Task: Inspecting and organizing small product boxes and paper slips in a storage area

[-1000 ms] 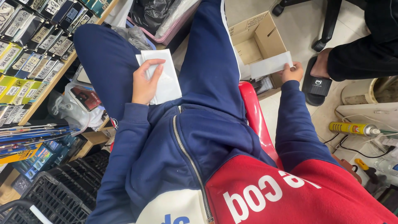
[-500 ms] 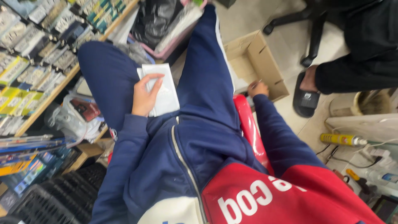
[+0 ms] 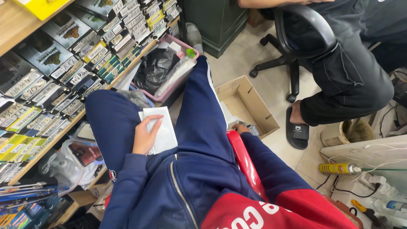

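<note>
Lower now than a moment ago, the right hand [image 3: 241, 127] reaches into the cardboard box [image 3: 248, 104], its grip hidden, while the left hand [image 3: 146, 135] lies flat on the white packet [image 3: 163, 133], long axis pointing away along the thigh, beyond it the pink basket [image 3: 169, 87].

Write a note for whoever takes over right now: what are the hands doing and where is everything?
Left hand: flat on a white packet lying on the left thigh, fingers spread, not gripping.
Right hand: reaching down beside the red seat to the cardboard box on the floor; whether it holds anything is hidden.
Done: one packet lies on the lap.
Left: hard to tell; the box looks almost bare inside.
</note>
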